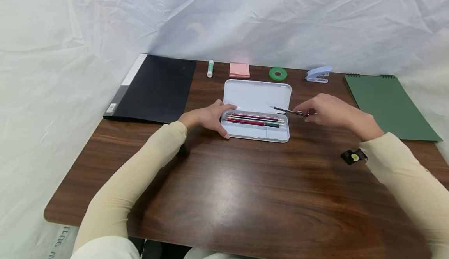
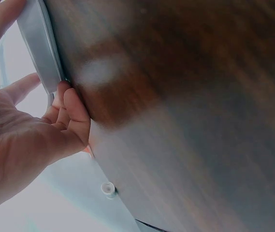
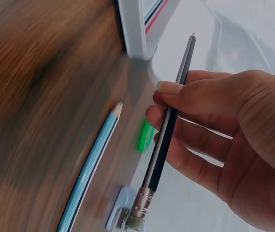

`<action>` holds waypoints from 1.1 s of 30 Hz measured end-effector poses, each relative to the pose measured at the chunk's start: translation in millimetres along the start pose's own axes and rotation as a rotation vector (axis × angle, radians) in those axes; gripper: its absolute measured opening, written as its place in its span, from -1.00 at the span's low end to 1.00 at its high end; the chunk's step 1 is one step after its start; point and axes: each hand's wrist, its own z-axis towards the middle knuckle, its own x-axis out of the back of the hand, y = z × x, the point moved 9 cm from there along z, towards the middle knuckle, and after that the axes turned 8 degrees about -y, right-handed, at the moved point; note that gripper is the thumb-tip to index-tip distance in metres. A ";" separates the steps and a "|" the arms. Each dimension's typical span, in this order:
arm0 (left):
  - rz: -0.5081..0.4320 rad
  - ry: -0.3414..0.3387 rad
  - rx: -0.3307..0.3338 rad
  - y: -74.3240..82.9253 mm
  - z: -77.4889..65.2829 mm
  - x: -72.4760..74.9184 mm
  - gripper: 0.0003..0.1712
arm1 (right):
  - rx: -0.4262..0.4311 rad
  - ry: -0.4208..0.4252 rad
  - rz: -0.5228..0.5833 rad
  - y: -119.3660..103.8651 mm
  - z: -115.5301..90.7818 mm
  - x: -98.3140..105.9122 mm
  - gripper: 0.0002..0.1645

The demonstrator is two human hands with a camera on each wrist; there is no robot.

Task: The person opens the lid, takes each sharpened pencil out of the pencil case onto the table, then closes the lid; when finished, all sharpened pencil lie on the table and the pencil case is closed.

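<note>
A white metal pencil case lies with its lid raised at the back. Several pencils, red and dark ones among them, lie side by side in its long compartment. My left hand grips the case's left end, thumb and fingers spread around it. To the right of the case, my right hand pinches a black-and-silver pencil between thumb and fingers. Its sharpened tip points left over the lid, its eraser end away from the case. Below it, a light blue pencil rests on the table.
Along the back of the table stand a glue stick, pink sticky notes, a green tape roll and a lavender stapler. A black folder is at left, a green spiral notebook at right.
</note>
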 end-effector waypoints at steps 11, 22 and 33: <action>-0.011 -0.004 0.003 -1.9 0.4 -0.2 0.20 | -0.085 0.037 0.016 52.3 -24.4 -15.0 -0.65; -0.013 -0.003 0.002 -1.5 0.9 0.4 0.21 | -0.112 0.057 0.029 71.5 -31.1 -34.6 -0.70; -0.004 -0.003 0.000 -2.7 2.8 0.0 0.21 | -0.138 0.083 0.041 77.1 -34.0 -39.2 -0.71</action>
